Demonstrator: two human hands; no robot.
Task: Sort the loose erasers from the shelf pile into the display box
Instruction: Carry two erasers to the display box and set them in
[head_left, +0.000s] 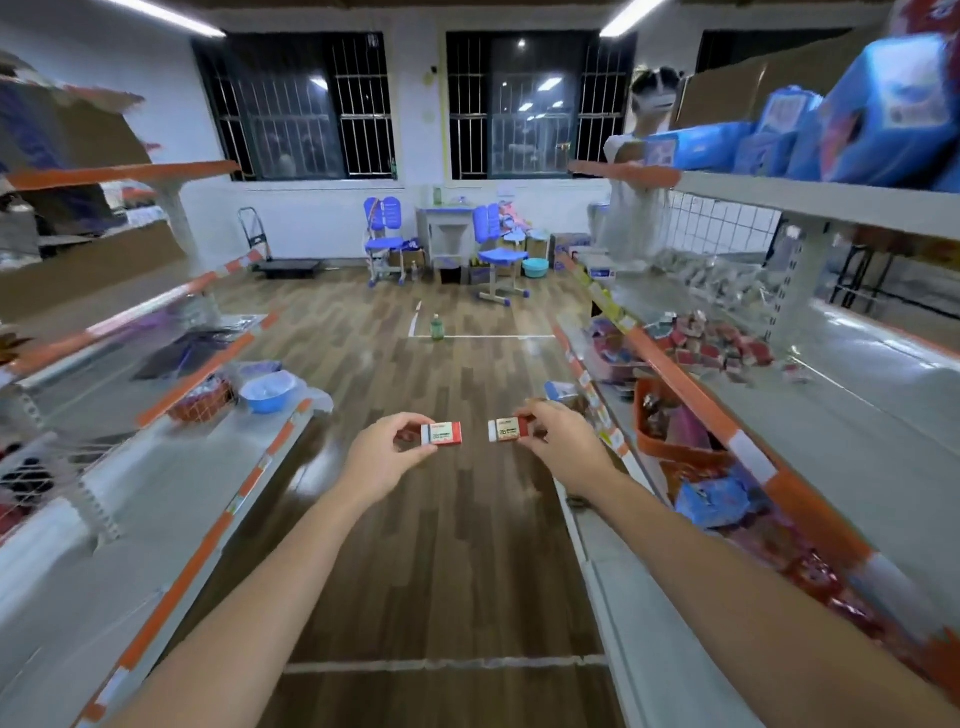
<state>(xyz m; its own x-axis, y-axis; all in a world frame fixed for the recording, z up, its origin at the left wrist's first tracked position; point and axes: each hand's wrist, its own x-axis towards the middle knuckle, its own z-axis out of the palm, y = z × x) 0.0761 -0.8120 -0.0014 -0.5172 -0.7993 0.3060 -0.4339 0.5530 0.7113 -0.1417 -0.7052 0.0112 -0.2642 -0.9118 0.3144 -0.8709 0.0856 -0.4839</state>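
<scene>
Reaching out over the wooden floor (441, 519) of the aisle, both bare arms are stretching forward side by side, each hand holding one small eraser at about the same height. The left hand (387, 452) is pinching the left eraser (441, 434) by its left end, thumb below and curled fingers (410, 422) on top, so the red-and-white wrapper is sticking out to the right with its label facing up. The right hand (558, 441) is gripping the right eraser (509, 430) in the same way from the other side, its fingers (527, 413) bent over the red end while the white end is pointing left. The two erasers are sitting near each other with a clear gap between them, not touching, and neither is resting on any shelf. Further off on the right-hand shelf (831, 415), a loose pile of erasers (711, 343) in the same red and white is lying in a heap, well apart from the hands. An orange basket (670, 447) is sitting on a lower shelf just right of the right hand. On the left-hand shelving, a blue bowl (267, 392) is standing next to a red wire basket (200, 402). A green bottle (437, 328) is standing on the floor farther down the aisle; whether a display box is showing anywhere is not something I can tell
</scene>
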